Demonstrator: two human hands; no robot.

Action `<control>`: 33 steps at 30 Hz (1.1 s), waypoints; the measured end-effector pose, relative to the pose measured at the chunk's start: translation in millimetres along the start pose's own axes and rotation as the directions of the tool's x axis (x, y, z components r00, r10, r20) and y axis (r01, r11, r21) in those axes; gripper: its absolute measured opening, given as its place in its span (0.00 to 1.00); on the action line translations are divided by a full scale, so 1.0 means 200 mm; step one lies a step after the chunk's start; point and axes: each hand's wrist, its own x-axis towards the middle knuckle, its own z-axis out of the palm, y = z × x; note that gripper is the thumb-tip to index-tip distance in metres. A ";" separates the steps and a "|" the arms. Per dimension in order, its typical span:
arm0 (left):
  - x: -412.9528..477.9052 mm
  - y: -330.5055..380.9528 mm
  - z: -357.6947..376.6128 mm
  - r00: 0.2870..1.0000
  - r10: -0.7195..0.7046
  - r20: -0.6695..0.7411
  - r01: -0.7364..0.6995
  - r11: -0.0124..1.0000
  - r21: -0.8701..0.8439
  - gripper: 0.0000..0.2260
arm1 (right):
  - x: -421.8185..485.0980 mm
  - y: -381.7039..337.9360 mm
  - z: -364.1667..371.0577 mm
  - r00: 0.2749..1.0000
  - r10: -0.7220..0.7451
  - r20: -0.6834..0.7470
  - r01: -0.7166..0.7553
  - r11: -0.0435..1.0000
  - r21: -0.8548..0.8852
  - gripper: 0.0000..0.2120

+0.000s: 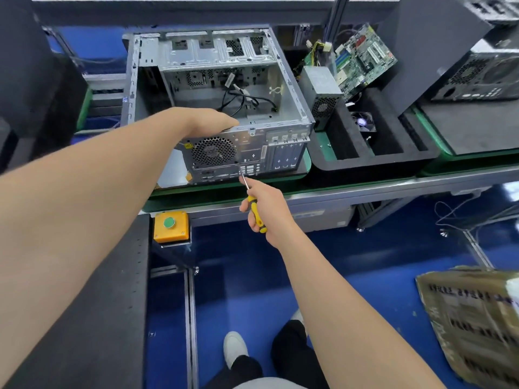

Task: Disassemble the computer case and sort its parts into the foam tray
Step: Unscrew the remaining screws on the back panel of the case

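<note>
Case [222,88]: lies open side up on the bench [365,189], left of the tray; its rear panel with the round fan grille faces near.
Inside the case: mostly bare metal, with loose black cables [241,101] near the middle and drive bays at the far end.
Left hand [213,122]: rests on the top edge of the rear panel, above the grille. The fingers are hidden past the edge, so I cannot tell whether it grips the case or only lies on it.
Right hand [269,211]: fingers wrapped round the yellow and black handle of a screwdriver [254,207], held near the bench's front edge.
Screwdriver tip: points up and far, at the port cut-outs low on the rear panel; touching or just short cannot be told.
Tray [365,164]: black foam, just right of the case on the same bench.
Tray contents: a grey power supply [323,88] stands in the left slot, a green board [362,58] leans at the far end, and a small fan [363,122] lies in the middle slot.
Second case [477,77]: far right, closed, well apart from the hands.
Button box [170,226]: yellow with a green button, below the bench edge, near left.
</note>
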 end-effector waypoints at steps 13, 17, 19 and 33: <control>0.03 -0.02 0.00 0.999 -0.044 -0.032 0.042 0.998 -0.048 0.30 | 0.05 0.00 0.02 1.000 -0.019 -0.020 0.017 0.997 -0.069 0.28; 0.03 -0.02 0.00 1.000 -0.022 -0.021 0.022 0.999 -0.031 0.30 | 0.03 0.00 0.01 0.999 -0.035 -0.014 0.034 0.998 -0.048 0.29; 0.03 -0.02 0.00 1.000 -0.015 -0.011 0.015 0.999 -0.038 0.30 | 0.03 0.00 0.01 0.999 -0.033 -0.006 0.033 0.999 -0.030 0.29; 0.03 -0.03 0.00 1.000 0.002 -0.012 -0.002 1.000 -0.009 0.30 | 0.06 0.04 0.00 0.980 -0.195 -0.038 0.188 0.974 -0.129 0.27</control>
